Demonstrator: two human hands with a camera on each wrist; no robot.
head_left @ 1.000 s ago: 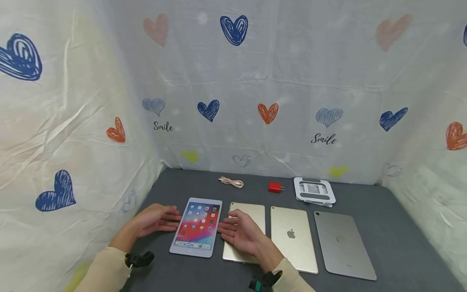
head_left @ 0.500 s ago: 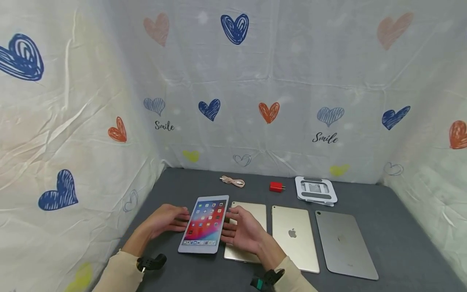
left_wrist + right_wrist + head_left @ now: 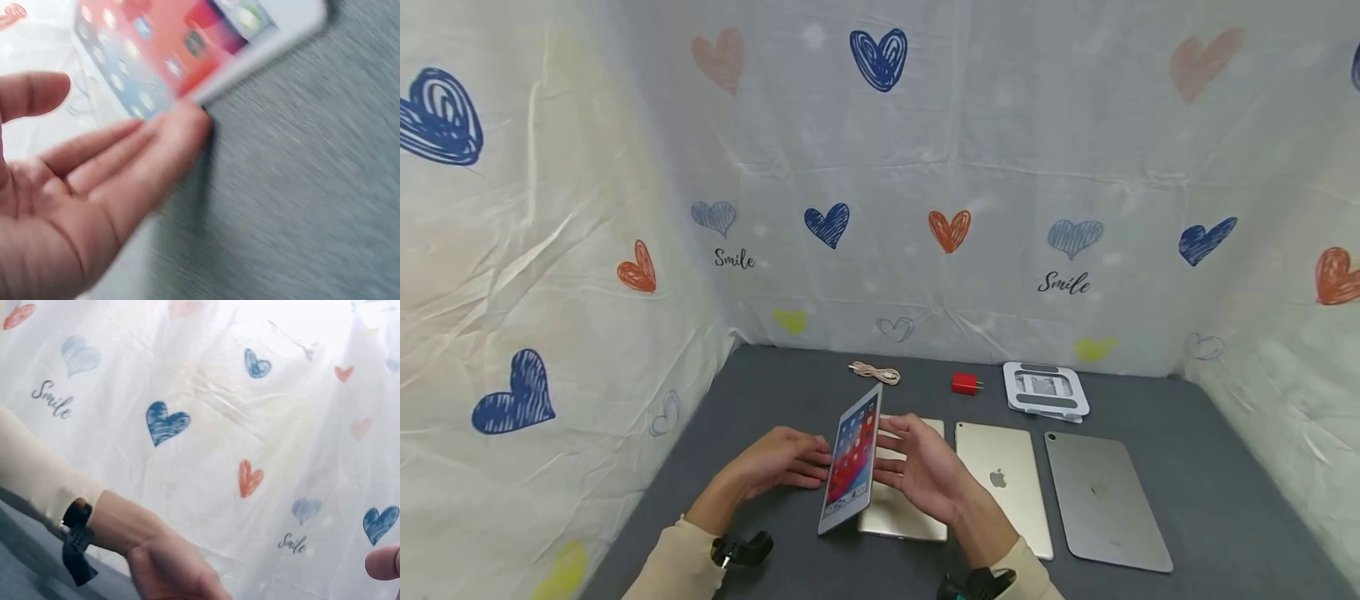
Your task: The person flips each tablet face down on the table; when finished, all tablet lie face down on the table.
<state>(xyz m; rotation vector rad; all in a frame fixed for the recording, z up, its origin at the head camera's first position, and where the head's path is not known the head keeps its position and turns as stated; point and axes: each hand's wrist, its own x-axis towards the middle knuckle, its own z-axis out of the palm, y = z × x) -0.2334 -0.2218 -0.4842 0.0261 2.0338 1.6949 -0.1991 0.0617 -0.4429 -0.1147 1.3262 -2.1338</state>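
A white-framed tablet [image 3: 852, 457] with its screen lit stands steeply tilted between my hands, right edge raised and screen facing left. The fingers of my left hand [image 3: 778, 461] are extended toward its lower left edge; in the left wrist view the fingertips [image 3: 187, 115] meet that edge, blurred. My right hand [image 3: 928, 471] has its straight fingers at the raised right edge, partly behind the tablet. The right wrist view catches only my right thumb [image 3: 384, 562] and, across from it, my left hand. Beneath and behind the tablet lies a gold tablet [image 3: 904, 508].
To the right lie a second gold tablet [image 3: 1003, 483] and a grey tablet [image 3: 1108, 500], backs up. A coiled cable [image 3: 876, 372], a red charger [image 3: 966, 383] and a folded white stand [image 3: 1047, 390] line the back of the dark table [image 3: 790, 375]. Heart-printed curtains [image 3: 940, 275] surround it.
The white tablet has risen off the table, shifted right and tipped with its right edge up. Both hands have moved right with it, the left one more.
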